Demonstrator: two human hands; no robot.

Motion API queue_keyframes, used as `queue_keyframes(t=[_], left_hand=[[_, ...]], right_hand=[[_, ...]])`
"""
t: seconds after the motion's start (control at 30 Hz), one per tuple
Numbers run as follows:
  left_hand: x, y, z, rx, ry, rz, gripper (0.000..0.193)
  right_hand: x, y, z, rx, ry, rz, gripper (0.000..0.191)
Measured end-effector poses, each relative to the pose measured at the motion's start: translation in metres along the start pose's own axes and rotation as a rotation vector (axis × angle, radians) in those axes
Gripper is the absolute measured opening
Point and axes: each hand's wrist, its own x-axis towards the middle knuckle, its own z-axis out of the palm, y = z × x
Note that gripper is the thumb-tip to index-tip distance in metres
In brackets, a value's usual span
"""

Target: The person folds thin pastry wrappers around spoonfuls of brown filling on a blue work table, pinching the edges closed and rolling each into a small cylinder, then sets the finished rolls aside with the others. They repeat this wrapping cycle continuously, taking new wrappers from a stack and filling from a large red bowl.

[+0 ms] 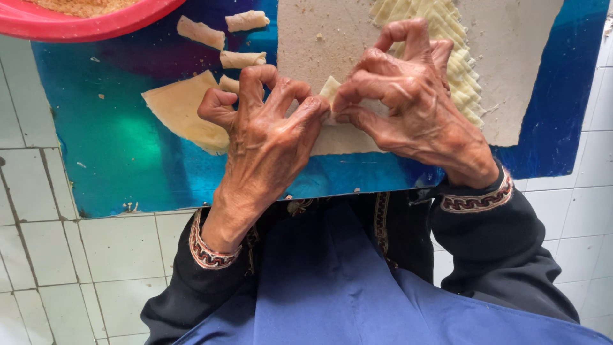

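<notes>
Dough is pinched between both hands: a small pale dough piece [330, 89] is held at the near part of the grey board [511, 76], with the fingertips of the left hand [265, 137] and the right hand [408, 96] pressed together on it from either side.

The piece is judged thin, so it could be torn or flattened if it is squeezed too hard, or unrolled if the pinch is eased.

Just beyond the right hand, on the same board, a stack of cut strips [456, 57] is lying; it could be brushed and scattered by the knuckles.

Left of the board, finished rolls [242, 59] and a flat sheet [182, 108] are spread on the blue tray [115, 153], near the left hand. Open room is left mostly at the tray's near left part. The tray's near edge lies just under the wrists, so little margin is seen there. A red bowl [96, 22] is set at the tray's far left.
</notes>
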Motion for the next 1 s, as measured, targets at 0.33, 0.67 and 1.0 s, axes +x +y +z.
queue_keyframes(t=[0.33,0.67,1.0], left_hand=[[-0.003,0.004,-0.004,0.018,0.004,0.047,0.023],[-0.002,-0.003,0.002,-0.031,0.019,0.026,0.015],[-0.001,-0.004,0.006,-0.053,0.006,0.020,0.018]], right_hand=[[-0.006,-0.018,0.006,-0.306,0.137,-0.085,0.015],[-0.005,-0.028,0.004,-0.292,0.224,-0.118,0.015],[-0.003,-0.015,0.004,-0.131,0.129,-0.055,0.017]])
